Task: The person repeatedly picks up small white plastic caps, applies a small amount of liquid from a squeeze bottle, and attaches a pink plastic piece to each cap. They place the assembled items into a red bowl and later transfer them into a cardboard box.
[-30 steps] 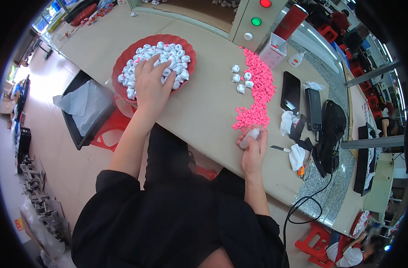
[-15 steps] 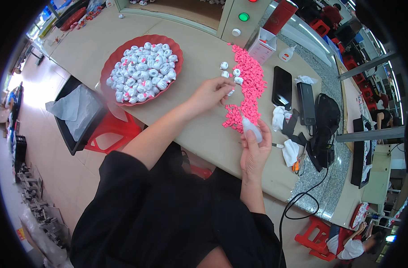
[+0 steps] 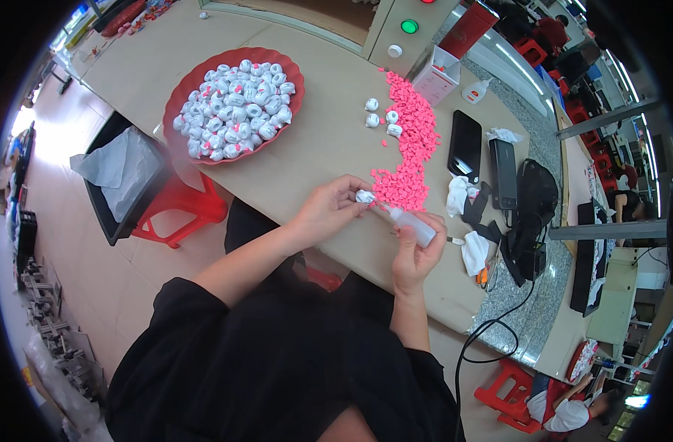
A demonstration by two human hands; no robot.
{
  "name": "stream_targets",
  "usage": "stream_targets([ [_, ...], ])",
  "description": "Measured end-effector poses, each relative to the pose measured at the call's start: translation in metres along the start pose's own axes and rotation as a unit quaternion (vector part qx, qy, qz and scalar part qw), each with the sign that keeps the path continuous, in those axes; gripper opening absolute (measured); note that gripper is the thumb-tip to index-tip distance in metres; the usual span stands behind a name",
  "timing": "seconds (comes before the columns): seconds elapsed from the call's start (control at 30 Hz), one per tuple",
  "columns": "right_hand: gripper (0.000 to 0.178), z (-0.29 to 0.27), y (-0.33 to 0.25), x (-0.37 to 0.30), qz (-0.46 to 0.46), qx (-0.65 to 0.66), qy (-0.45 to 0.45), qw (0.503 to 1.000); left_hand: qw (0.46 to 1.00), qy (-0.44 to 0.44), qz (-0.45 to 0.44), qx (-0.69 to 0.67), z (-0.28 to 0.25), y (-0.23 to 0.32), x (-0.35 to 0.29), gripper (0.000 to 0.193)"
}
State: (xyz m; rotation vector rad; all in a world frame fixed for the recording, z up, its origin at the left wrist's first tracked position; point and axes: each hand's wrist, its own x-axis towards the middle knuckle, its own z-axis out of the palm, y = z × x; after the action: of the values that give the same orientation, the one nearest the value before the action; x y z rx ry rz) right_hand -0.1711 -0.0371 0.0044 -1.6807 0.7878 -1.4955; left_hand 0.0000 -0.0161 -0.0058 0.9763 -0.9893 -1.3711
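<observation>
My left hand [image 3: 329,210] pinches a small white round piece [image 3: 364,197] just above the table's near edge. My right hand [image 3: 417,254] grips a small translucent squeeze bottle [image 3: 410,223], tilted so its tip points at that white piece. Right behind the hands lies a long heap of small pink parts [image 3: 410,151]. Three more white pieces [image 3: 382,120] rest at the heap's far left side. A red bowl [image 3: 180,94] piled with several white pieces stands further left on the table.
A black phone [image 3: 465,146], a dark flat device [image 3: 504,173], white rags [image 3: 460,195], a black bag [image 3: 535,195] and cables lie to the right. A white box [image 3: 436,74] stands at the back. Below the table edge are a red stool [image 3: 178,206] and a lined bin [image 3: 123,169].
My left hand went from the red bowl to the pink heap, then came back toward me holding a white piece. The bottle in my right hand has tipped down to meet it.
</observation>
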Motion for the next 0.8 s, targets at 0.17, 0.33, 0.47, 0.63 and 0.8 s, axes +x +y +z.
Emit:
stream_targets([
  [0.17, 0.025, 0.001, 0.0011, -0.0023, -0.062, -0.086, -0.041, 0.993, 1.0, 0.011, 0.002, 0.003, -0.0005, -0.0005, -0.0006, 0.023],
  [0.33, 0.025, 0.0001, 0.0015, -0.0011, -0.073, -0.11, -0.05, 0.99, 1.0, 0.011, 0.0, 0.008, -0.0005, 0.0005, -0.0003, 0.023],
  [0.47, 0.024, 0.0011, 0.0017, -0.0026, -0.058, -0.089, -0.042, 0.993, 1.0, 0.007, -0.003, -0.003, -0.001, -0.0016, 0.0, 0.023],
  [0.63, 0.023, 0.0013, 0.0016, -0.0022, -0.058, -0.093, -0.044, 0.993, 1.0, 0.007, 0.001, -0.002, -0.0005, 0.0002, -0.0002, 0.023],
  [0.8, 0.023, 0.0008, 0.0017, -0.0028, -0.049, -0.097, -0.046, 0.993, 1.0, 0.007, -0.002, 0.0, -0.0011, -0.0011, 0.0001, 0.023],
])
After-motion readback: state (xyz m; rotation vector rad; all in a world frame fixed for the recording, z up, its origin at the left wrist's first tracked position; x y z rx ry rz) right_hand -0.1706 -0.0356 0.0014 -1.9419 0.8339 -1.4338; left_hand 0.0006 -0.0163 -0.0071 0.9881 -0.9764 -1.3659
